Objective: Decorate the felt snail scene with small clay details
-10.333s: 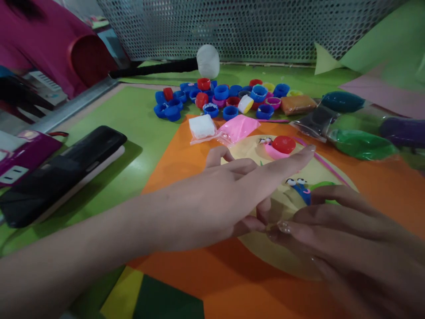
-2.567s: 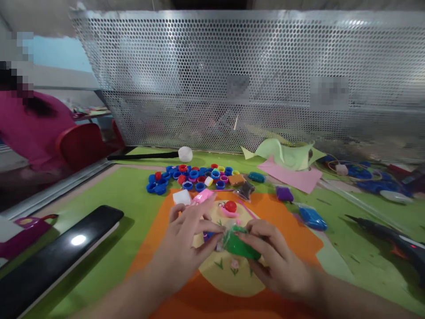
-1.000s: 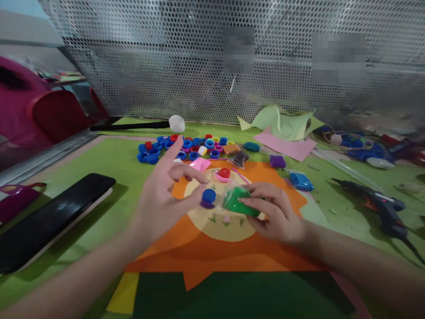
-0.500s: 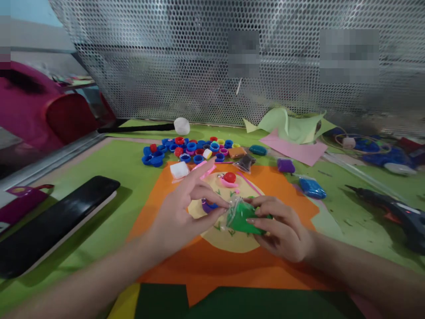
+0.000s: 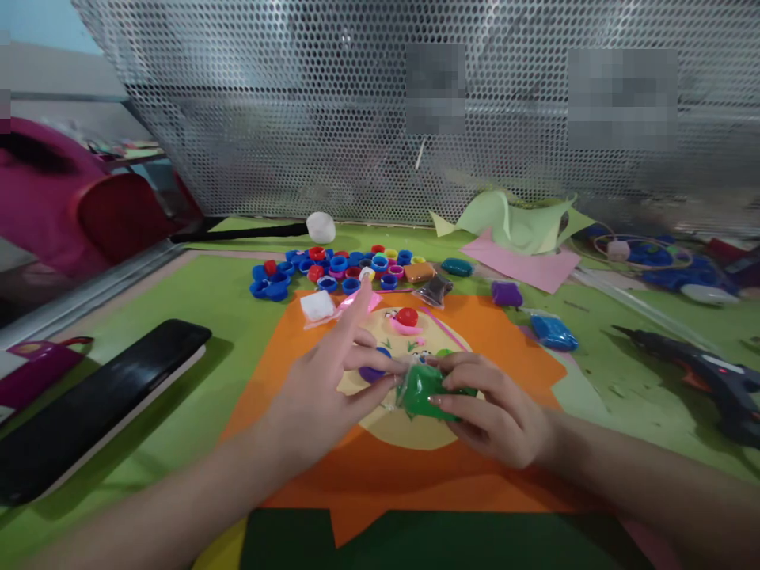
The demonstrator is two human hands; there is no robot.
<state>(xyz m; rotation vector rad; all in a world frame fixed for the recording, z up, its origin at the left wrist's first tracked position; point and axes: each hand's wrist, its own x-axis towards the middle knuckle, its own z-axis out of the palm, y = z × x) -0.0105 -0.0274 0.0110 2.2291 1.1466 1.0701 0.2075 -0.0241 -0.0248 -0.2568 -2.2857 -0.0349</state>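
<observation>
A clear plastic packet of green modelling clay [image 5: 423, 389] is held between both hands above the cream paper circle [image 5: 385, 435]. My left hand [image 5: 324, 380] pinches the packet's left edge between thumb and a finger, its index finger pointing up and away. My right hand [image 5: 499, 408] grips the packet's right side with its fingers wrapped over it. Under the packet, the circle lies on an orange paper sheet [image 5: 511, 332]. On the circle sit a red cap [image 5: 407, 317] with pink clay beside it and a purple-blue piece [image 5: 373, 360], partly hidden by my left hand.
Several bottle caps [image 5: 338, 264] lie in a heap behind the orange sheet. Packets of white [image 5: 317, 305], purple [image 5: 507, 294] and blue clay [image 5: 553, 331] surround it. A glue gun [image 5: 701, 372] rests at right, a long black case [image 5: 112, 404] at left. Perforated metal [image 5: 297, 119] stands at the back.
The green packet looks rounder and bulges more toward its left edge. Both hands keep their hold, and the whole view has shifted slightly.
</observation>
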